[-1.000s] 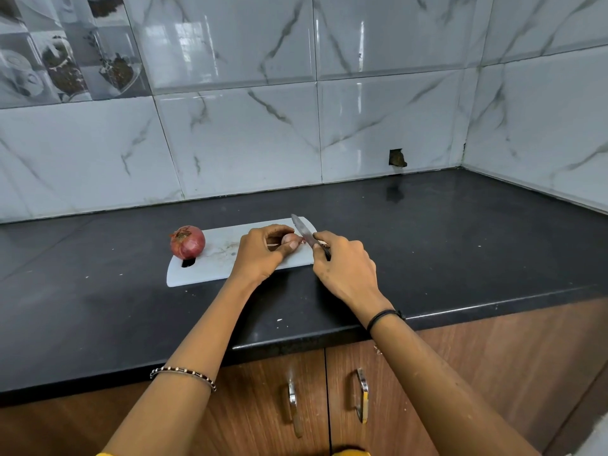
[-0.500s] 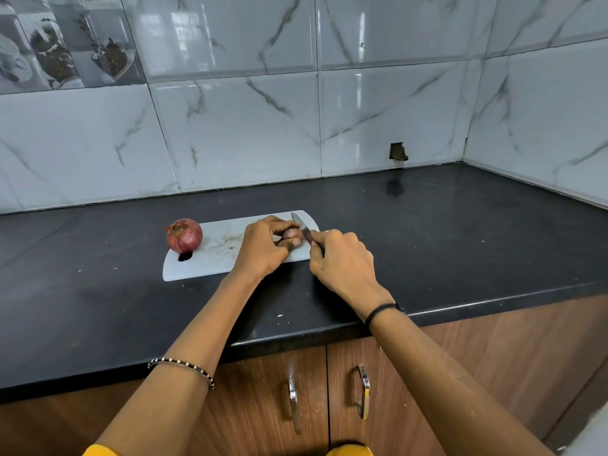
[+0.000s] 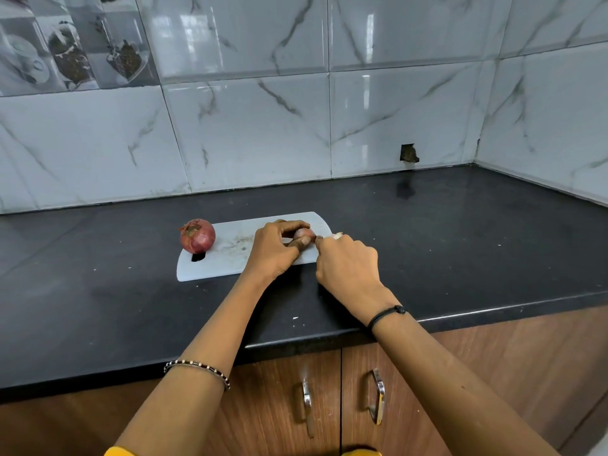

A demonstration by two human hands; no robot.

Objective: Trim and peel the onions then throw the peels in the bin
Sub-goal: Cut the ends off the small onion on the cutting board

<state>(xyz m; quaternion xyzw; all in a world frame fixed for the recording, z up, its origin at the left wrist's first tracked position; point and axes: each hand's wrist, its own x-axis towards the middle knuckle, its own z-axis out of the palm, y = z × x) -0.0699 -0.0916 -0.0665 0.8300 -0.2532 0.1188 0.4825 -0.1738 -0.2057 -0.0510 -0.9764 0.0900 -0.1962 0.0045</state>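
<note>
left hand (image 3: 274, 250) is curled round a small onion (image 3: 303, 234) at the 3 o'clock end of the white cutting board (image 3: 230, 258) on the black bench (image 3: 460, 241). right hand (image 3: 347, 263) is fisted tight just at the onion's 3 o'clock side, gripping what looks like the knife (image 3: 336, 236), though only a pale sliver pokes out past the knuckles. the other red onion (image 3: 197, 236), skin still on, sits at the board's 9 o'clock end.

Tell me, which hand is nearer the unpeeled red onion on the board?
Left. The left hand lies right of the round unpeeled red onion, over the white cutting board; the right hand sits farther right.
</note>
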